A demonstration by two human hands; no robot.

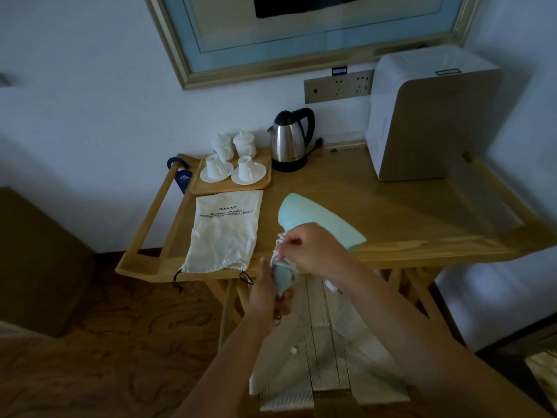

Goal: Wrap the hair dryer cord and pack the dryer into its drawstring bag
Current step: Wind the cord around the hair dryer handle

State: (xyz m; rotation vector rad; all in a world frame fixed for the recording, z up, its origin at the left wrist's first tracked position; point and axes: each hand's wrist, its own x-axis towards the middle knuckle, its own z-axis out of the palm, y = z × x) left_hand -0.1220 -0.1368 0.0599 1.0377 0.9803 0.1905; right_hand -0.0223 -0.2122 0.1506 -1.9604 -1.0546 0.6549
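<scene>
hair dryer (313, 218) handle gripped in left hand (268, 294); right hand (313, 248) fingers pinching white cord (280, 241).

Both bare forearms reach forward, hands close together; left hand (269, 292) fist-closed, thumb up, gripping from below; right hand (313, 247) just above it, fingers curled, fingertips pinched
</scene>
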